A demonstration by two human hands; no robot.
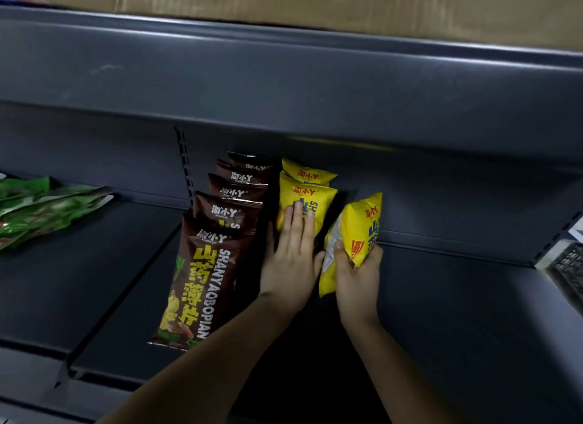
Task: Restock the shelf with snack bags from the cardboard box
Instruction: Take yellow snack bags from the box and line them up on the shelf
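Note:
On the dark grey shelf (457, 297) stands a row of several brown snack bags (205, 266), leaning one behind another. Right of them stand two yellow snack bags (307, 188) in a row. My left hand (291, 259) lies flat with fingers spread against the front one of these two. My right hand (356, 275) grips a third yellow snack bag (359, 231) by its lower part, holding it upright and tilted just right of the yellow row. The cardboard box (315, 0) sits on the shelf above, at the top of the view.
Green snack bags (41, 209) lie flat on the neighbouring shelf section at the left. A slotted upright (184, 165) divides the two sections. A dark wire basket (568, 266) shows at the right edge. Bare shelf surface stretches right of the yellow bags.

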